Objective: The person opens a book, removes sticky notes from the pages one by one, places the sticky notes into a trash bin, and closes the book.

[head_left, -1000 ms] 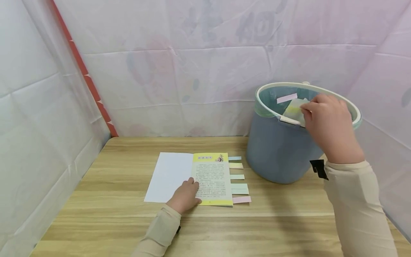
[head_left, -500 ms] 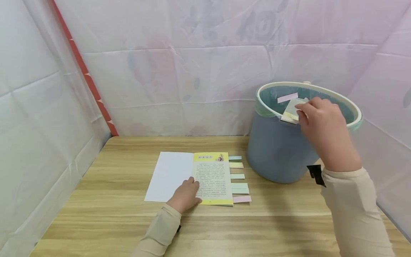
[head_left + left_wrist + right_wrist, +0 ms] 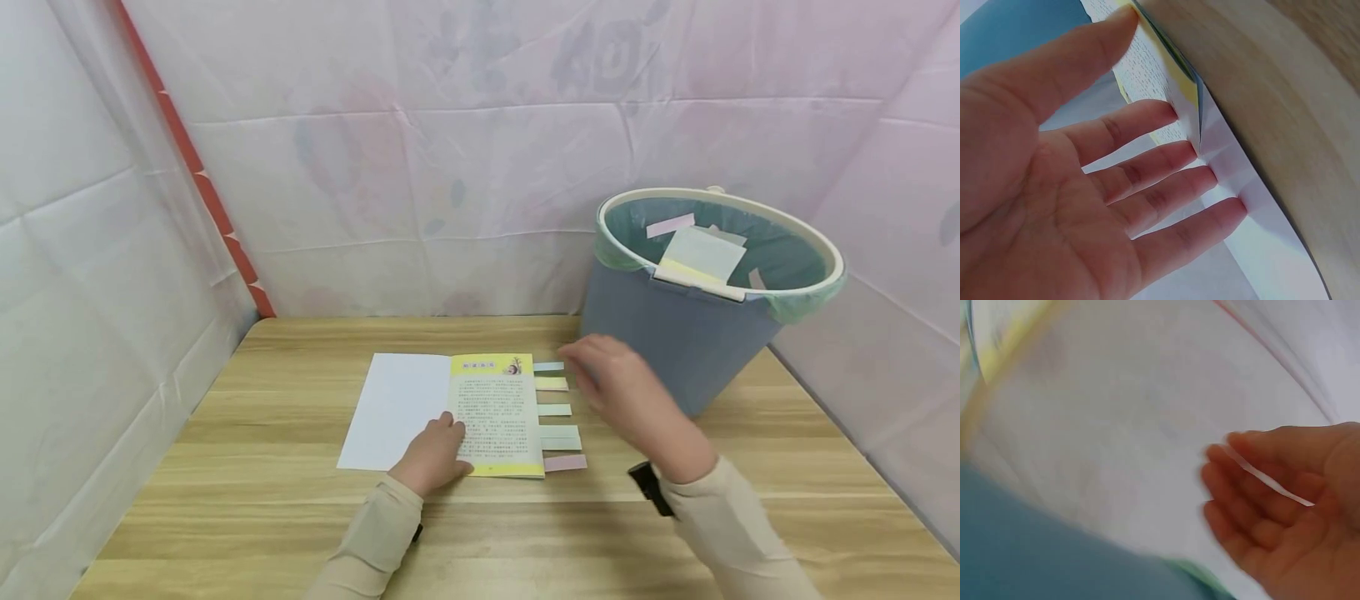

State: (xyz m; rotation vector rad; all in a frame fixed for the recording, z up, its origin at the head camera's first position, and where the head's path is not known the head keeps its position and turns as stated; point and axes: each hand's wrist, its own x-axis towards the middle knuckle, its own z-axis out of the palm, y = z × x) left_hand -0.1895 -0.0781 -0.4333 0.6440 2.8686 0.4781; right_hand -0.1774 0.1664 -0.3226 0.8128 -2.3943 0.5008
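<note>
An open booklet [image 3: 495, 417] lies on the wooden table, its left page blank and its right page printed with yellow bands. My left hand [image 3: 431, 454] rests on it near the fold, and in the left wrist view the fingertips [image 3: 1235, 209] touch the white page. Several coloured sticky tabs [image 3: 560, 437] stick out from the booklet's right edge. Between these tabs and the blue-grey bin [image 3: 667, 333], my right hand [image 3: 630, 396] hovers with fingers loosely bent. A thin pale line crosses between its thumb and fingers in the right wrist view; no held thing shows in the head view.
The bin has a white rim [image 3: 813, 229] and a green liner [image 3: 780, 250]. Inside lie a pale green and yellow paper piece [image 3: 701, 254] and a pink strip [image 3: 670, 225]. White sheeting [image 3: 420, 183] hangs behind the table [image 3: 225, 500].
My right hand has let go of the pale green and yellow paper in the bin and moved left and down toward the tabs. My left hand stays on the booklet.
</note>
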